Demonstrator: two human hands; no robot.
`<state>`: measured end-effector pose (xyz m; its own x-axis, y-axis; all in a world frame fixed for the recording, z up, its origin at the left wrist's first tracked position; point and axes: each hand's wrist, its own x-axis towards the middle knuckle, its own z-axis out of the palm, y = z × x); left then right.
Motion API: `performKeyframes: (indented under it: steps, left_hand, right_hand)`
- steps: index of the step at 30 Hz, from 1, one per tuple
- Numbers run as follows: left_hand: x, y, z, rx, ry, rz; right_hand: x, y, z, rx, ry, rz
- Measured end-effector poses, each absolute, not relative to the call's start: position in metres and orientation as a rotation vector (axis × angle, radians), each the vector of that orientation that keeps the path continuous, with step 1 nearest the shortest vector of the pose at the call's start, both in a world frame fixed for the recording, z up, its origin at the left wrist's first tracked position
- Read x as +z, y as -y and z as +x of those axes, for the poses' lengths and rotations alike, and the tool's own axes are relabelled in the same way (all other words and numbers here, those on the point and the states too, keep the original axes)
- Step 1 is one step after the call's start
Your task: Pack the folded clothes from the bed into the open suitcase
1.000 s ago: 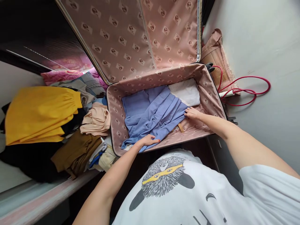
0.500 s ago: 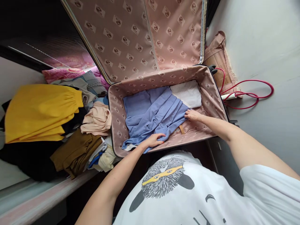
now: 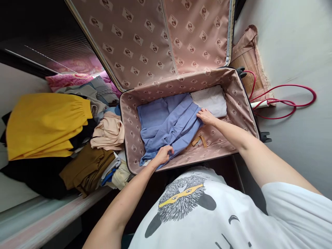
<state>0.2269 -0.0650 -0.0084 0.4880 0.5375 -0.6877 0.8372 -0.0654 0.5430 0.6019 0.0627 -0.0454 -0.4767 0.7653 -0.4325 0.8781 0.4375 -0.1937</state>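
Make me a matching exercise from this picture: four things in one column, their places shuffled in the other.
1 blue garment
2 white folded cloth
3 yellow garment
4 red cord

A outside the suitcase, to its right
B in the clothes pile left of the suitcase
C spread across the suitcase bottom
D far right corner inside the suitcase

Pairs: 1-C, 2-D, 3-B, 4-A

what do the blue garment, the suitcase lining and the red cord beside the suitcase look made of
Blue garment: soft matte woven cloth, maybe cotton or linen; it creases and drapes. Suitcase lining: thin, slightly shiny synthetic-looking fabric, printed with repeating emblems. Red cord: probably plastic- or rubber-sheathed, smooth, holding springy loops.
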Motion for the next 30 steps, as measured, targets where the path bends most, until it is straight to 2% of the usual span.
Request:
performKeyframes:
  steps: [7,12,15,20,24,27,30]
  left_hand:
    - [-0.017,0.057,0.231,-0.571,-1.124,1.567]
    - [-0.015,0.049,0.247,-0.440,-1.364,1.535]
    - [-0.013,0.047,0.249,-0.630,-1.542,1.555]
    - [-0.003,0.039,0.249,-0.753,-1.465,1.649]
    - [0.006,-0.001,0.258,-0.541,-1.494,1.894]
    - [0.004,-0.052,0.274,-0.201,-1.617,1.982]
    - [-0.008,-0.106,0.302,-0.003,-1.621,1.908]
  right_hand:
    - [-0.055,-0.059,0.597,-0.527,-2.326,1.702]
    - [-0.051,-0.053,0.610,-0.512,-1.993,2.257]
    - [-0.055,-0.049,0.614,-0.606,-1.806,2.492]
    - [-0.065,-0.045,0.618,-0.809,-1.771,2.615]
    - [-0.069,-0.042,0.624,-0.998,-1.546,2.906]
    - [-0.069,-0.034,0.628,-1.283,-1.222,3.097]
    - [-0.069,-0.026,0.624,-1.549,-1.071,3.131]
